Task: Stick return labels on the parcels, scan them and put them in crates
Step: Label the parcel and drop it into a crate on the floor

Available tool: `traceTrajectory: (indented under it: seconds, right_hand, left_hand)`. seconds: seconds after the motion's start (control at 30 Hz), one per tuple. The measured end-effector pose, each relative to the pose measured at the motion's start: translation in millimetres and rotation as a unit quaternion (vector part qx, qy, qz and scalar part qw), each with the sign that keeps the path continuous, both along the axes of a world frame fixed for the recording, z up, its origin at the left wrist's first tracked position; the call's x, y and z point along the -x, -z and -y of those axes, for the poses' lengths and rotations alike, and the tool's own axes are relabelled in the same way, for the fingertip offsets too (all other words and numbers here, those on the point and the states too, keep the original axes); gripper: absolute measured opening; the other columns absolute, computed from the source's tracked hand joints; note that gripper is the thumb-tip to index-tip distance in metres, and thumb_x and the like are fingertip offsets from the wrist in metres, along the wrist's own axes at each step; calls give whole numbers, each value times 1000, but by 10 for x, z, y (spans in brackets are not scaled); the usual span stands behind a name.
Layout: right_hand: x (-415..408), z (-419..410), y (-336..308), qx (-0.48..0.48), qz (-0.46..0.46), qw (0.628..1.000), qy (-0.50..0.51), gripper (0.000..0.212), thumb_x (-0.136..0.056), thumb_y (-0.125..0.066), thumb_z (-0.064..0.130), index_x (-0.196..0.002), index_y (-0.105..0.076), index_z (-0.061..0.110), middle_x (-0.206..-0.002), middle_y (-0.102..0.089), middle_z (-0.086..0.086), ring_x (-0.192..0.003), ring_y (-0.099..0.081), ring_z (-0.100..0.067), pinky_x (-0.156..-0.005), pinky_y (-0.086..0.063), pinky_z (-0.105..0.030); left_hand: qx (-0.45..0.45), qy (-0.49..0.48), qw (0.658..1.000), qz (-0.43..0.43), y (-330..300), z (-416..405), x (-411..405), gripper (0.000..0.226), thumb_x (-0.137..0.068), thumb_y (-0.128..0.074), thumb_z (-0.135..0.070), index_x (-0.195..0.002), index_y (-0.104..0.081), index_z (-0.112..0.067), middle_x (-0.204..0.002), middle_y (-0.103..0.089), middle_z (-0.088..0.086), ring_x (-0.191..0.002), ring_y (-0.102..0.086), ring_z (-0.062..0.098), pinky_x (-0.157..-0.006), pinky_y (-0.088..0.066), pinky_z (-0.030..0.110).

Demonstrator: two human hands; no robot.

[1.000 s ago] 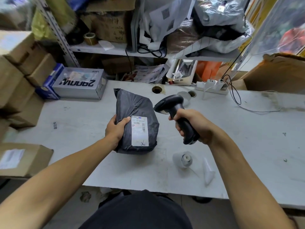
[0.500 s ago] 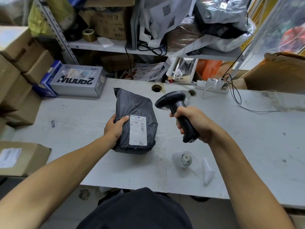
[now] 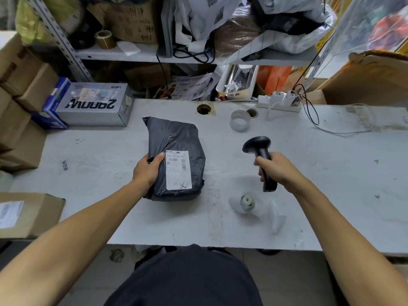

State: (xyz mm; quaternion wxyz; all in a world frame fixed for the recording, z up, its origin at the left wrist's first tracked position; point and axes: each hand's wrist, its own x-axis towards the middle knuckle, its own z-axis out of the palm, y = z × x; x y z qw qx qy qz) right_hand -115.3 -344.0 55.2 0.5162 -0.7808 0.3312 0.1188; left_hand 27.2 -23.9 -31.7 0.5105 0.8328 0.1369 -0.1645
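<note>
With the left hand point(image 3: 146, 172) gripping the parcel point(image 3: 176, 157) and the right hand point(image 3: 277, 170) clenching the scanner point(image 3: 261, 159) (aimed aside), the label point(image 3: 178, 170) may go unread.

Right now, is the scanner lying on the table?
No, the right hand grips the scanner by its handle, holding it up beside the parcel.

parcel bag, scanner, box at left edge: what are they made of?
Parcel bag: thin dark grey plastic film by the look, wrinkled with a soft sheen. Scanner: likely hard black moulded plastic, matte, smooth rounded head. Box: brown corrugated cardboard, dull, creased edges.
</note>
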Motion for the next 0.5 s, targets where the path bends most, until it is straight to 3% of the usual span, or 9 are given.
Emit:
traceTrajectory:
  seconds: [0.1,0.2,0.3,0.37,0.43,0.5]
  right_hand:
    - [315,370,442,69,-65,994,55,21,-94,-58,22,-102,-61,3,-90,-69,-15,-77,-68,-28,-73,-51,-38]
    - [619,611,741,90,-98,983,127,24,-96,-58,21,-108,-61,0,-104,-69,-21,-90,-63,-32,-74,-45,-38]
    - [807,690,966,73,-111,978,162,26,-98,-57,21,-110,-62,-1,-107,-69,-20,-92,-61,-31,-81,-48,-40]
    - [868,657,1056,89,-129,973,172,34,-97,-59,27,-118,-59,-1,-116,-66,-21,-101,-60,-35,-89,-49,-43]
    - [892,554,1110,202,-150,948,196,60,-93,-66,36,-138,-46,2,-137,-51,-22,-121,-49,-40,-101,-41,-48]
    - [921,341,1060,340,-91,911,217,74,-86,-72,36,-144,-37,7,-142,-39,-21,-129,-37,-41,-106,-30,-49]
  left_hand:
    - [-81,17,996,24,64,-25,135,35,-100,-55,-43,-119,-62,-15,-110,-61,2,-103,-57,28,-84,-42,34]
    - [-105,20,993,47,151,-41,271,26,-100,-57,-37,-116,-54,-16,-115,-61,3,-113,-58,30,-87,-44,35]
    - [-218,43,964,145,229,29,384,57,-92,-64,-37,-139,-45,-12,-140,-49,11,-131,-42,34,-108,-37,47]
    - [-273,78,929,239,208,178,550,74,-86,-67,-36,-148,-36,-11,-146,-37,13,-135,-32,35,-110,-26,50]
    - [-261,149,895,330,188,350,766,75,-81,-67,-36,-146,-39,-13,-143,-37,13,-132,-34,35,-107,-27,52]
    - [-232,211,876,367,239,518,989,71,-79,-69,-32,-143,-43,-13,-141,-39,12,-130,-35,33,-106,-29,52]
